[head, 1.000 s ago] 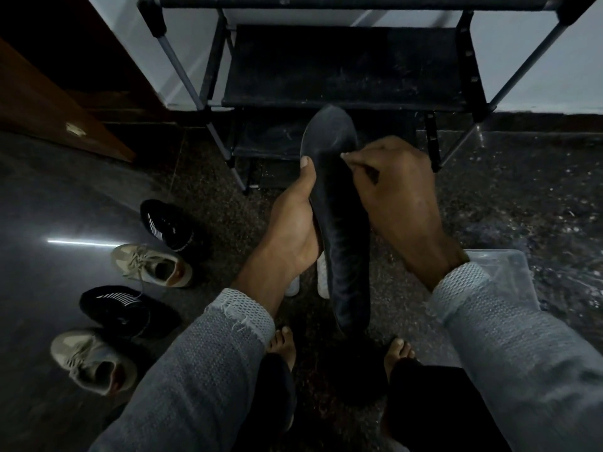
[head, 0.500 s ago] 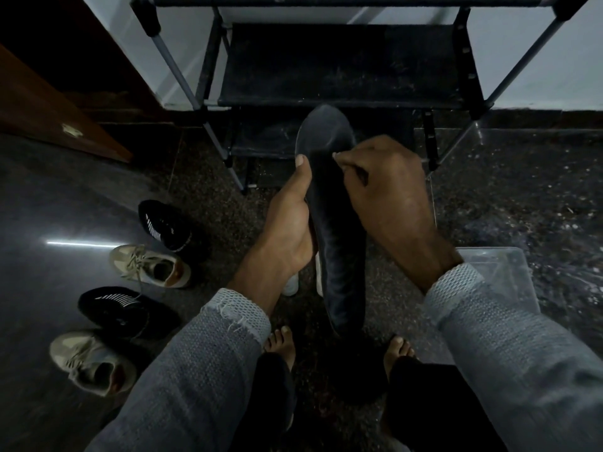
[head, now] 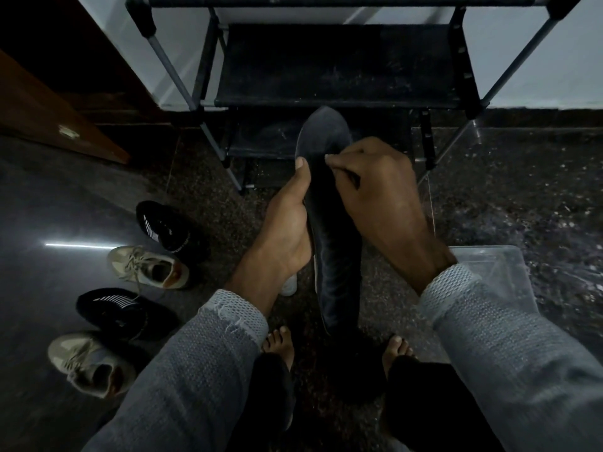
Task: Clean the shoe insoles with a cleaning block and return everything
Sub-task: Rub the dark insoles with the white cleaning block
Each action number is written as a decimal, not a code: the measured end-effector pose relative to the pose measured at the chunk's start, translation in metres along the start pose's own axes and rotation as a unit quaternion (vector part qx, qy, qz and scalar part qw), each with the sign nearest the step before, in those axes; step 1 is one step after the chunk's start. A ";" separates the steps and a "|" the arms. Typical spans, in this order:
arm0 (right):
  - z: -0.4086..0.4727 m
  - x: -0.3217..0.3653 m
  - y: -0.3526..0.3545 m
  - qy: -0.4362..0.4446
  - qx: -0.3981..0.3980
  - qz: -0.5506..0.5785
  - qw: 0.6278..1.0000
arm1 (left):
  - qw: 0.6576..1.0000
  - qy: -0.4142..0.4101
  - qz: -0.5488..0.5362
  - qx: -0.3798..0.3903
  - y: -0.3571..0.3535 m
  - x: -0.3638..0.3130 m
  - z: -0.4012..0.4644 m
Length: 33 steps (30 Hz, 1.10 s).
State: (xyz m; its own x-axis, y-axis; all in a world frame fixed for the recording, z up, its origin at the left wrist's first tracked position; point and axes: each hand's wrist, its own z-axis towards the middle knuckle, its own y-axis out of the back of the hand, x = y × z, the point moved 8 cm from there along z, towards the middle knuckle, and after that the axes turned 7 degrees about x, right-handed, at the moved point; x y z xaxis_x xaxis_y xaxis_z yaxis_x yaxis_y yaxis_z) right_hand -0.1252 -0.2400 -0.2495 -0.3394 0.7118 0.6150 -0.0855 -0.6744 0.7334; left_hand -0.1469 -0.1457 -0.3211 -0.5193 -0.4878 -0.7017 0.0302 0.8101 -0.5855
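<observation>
Above my bare feet, my left hand (head: 287,223) grips the dark insole (head: 329,203) upright by its edge. My right hand (head: 375,190), fingers curled, presses something hidden, presumably the cleaning block, near the toe. Step: scrubbing. Next: firm strokes heelward.

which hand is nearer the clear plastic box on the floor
Right. The right hand works the insole just up-left of the clear plastic box; the left hand is across the insole.

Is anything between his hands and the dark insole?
No. The left hand grips the insole along its edge, and the right hand presses curled fingers onto its top. Whether they hold the cleaning block is hidden.
</observation>
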 end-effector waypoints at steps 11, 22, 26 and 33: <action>0.004 -0.013 0.008 -0.038 -0.021 -0.012 0.999 | 1.000 0.008 0.012 -0.003 -0.001 0.005 0.001; 0.007 -0.012 0.003 -0.018 -0.006 -0.033 0.999 | 0.999 0.011 0.033 -0.015 -0.002 0.004 -0.001; 0.009 -0.015 0.007 -0.020 -0.009 -0.032 0.999 | 0.999 0.008 0.046 -0.014 -0.004 0.005 0.000; 0.005 -0.002 -0.004 0.008 0.024 0.017 1.000 | 0.999 0.014 0.030 -0.025 0.005 0.003 0.000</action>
State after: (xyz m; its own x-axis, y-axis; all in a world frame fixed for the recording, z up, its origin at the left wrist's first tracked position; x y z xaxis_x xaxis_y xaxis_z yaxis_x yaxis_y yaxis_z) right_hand -0.1195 -0.2382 -0.2521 -0.3562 0.6852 0.6353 -0.0288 -0.6877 0.7255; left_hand -0.1487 -0.1434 -0.3259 -0.5409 -0.4291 -0.7234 0.0203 0.8531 -0.5213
